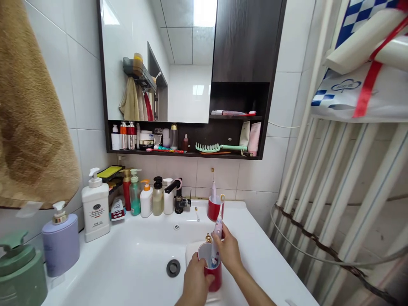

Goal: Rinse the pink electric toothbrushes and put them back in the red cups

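My left hand (196,278) is wrapped round a red cup (216,277) with a pale inside, at the right side of the sink. In my right hand (228,248) is a pale pink electric toothbrush (218,229) with small printed pictures. Its head points up, and its lower end is inside the mouth of the cup. Behind my hands a second red cup (214,209) stands on the sink's back rim, with a lilac electric toothbrush (213,189) upright in it. A small loose brush head (197,214) lies on the rim to its left.
The white sink (137,255) has a black faucet (179,195) at the back and a dark drain (173,268). Pump bottles (146,199) line the left side. Above hangs a mirror cabinet (188,154) with a green hairbrush (219,148). White radiator pipes (331,191) run along the right.
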Available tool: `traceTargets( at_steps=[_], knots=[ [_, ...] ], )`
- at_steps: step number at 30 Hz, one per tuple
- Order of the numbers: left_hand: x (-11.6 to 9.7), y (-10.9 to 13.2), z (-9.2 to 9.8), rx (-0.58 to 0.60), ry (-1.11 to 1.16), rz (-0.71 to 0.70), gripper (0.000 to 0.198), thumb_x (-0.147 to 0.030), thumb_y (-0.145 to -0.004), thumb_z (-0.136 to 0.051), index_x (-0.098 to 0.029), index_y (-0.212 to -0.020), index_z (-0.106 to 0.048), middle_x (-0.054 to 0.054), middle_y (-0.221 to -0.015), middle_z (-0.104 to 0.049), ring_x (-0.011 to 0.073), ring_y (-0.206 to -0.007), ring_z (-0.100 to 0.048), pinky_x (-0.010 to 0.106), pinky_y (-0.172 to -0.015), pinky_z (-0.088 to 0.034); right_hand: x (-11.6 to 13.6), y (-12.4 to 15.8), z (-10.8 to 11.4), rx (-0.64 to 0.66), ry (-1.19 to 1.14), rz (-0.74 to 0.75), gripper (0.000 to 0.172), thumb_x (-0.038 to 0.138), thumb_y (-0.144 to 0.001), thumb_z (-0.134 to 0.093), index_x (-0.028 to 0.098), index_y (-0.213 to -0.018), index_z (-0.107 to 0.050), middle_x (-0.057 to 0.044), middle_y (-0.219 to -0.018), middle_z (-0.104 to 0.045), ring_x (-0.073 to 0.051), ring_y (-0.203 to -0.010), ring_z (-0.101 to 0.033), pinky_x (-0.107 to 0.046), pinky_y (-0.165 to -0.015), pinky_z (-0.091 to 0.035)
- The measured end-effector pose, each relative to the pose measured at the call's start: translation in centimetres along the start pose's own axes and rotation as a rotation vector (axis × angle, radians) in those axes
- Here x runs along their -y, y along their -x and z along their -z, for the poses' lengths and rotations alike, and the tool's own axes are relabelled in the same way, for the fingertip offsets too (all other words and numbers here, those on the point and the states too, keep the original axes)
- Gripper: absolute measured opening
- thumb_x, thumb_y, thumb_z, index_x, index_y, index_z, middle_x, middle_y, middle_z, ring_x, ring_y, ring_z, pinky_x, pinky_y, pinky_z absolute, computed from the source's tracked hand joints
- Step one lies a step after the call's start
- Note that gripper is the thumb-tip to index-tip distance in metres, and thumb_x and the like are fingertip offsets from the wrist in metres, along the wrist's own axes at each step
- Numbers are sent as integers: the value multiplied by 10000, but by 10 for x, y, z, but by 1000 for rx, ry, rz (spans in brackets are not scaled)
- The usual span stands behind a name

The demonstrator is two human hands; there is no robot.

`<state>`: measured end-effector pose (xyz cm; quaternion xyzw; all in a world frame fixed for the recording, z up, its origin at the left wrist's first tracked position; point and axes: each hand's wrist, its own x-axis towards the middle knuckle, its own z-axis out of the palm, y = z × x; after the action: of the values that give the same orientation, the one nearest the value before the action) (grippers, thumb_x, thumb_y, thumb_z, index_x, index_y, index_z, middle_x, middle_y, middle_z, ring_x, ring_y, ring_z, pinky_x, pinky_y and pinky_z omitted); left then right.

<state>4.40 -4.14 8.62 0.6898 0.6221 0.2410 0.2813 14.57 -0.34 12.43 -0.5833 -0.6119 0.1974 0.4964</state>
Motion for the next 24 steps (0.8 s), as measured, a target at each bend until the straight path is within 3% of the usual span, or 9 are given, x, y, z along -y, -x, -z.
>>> traceTargets(
  at_steps=[3,6,13,19,24],
  knots=[
    [-14,-12,3,-46,-17,-162,178,-148,-539,-468,-163,-711,-510,18,-982,-423,124,-833,-426,194,-724,-294,-13,-7,10,-13,114,44,350,322,-630,-378,182,-943,-449,-18,-696,-585,-157,-649,-517,-232,-587,-374],
    [-42,-33,3,-75,-5,-254,151,-150,-537,-469,-161,-682,-509,17,-925,-446,118,-768,-440,197,-688,-316,-17,-28,32,-74,227,58,316,350,-649,-338,198,-891,-474,-15,-673,-583,-150,-610,-518,-221,-546,-371],
    [-108,-102,-17,-120,47,-315,163,-159,-565,-447,-129,-711,-513,54,-880,-451,128,-686,-453,232,-629,-348,-28,-104,72,-172,343,44,262,336,-649,-329,188,-773,-505,-35,-637,-576,-169,-580,-512,-238,-517,-344],
    [-121,-152,-35,-103,10,-274,208,-195,-571,-458,-118,-755,-518,80,-889,-449,166,-713,-462,268,-637,-353,-60,-148,71,-186,385,20,266,321,-645,-335,175,-789,-506,-48,-655,-578,-165,-586,-506,-235,-522,-336],
    [-120,-171,-41,-95,-30,-255,245,-193,-588,-447,-141,-822,-500,71,-927,-438,164,-749,-462,264,-668,-348,-77,-170,66,-159,371,8,255,315,-645,-348,163,-769,-511,-50,-634,-571,-159,-580,-500,-234,-526,-328]
  ],
)
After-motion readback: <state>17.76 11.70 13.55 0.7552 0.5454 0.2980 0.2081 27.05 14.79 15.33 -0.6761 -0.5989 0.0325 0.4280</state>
